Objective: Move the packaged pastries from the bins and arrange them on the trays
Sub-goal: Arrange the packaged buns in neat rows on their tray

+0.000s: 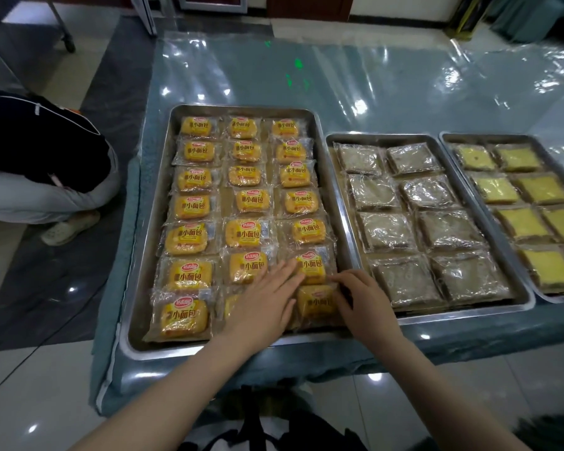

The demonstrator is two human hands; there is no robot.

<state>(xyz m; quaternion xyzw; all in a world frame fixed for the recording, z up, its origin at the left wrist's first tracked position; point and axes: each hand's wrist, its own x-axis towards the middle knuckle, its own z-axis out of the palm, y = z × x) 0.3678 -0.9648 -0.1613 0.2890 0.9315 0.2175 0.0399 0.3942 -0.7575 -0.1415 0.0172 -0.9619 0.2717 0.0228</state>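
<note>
Our left hand [267,301] lies flat and our right hand [358,294] pinches the last orange pastry pack [316,304], which we judge next needs squaring into the tray [150,229].

Left tray [150,222] holds yellow pastry packs in 3 columns. At its near-right corner, left hand [267,301] lies flat on the packs; right hand [360,294] pinches the corner pack [316,304]. Right of that tray: brown-pastry tray [345,203], then yellow-cake tray [450,148].

1. A table [388,79] under a teal cloth and glossy clear plastic sheet carries the load.
2. Three metal trays rest on it side by side — left tray [150,229], middle tray [342,203], right tray [450,148].
</note>
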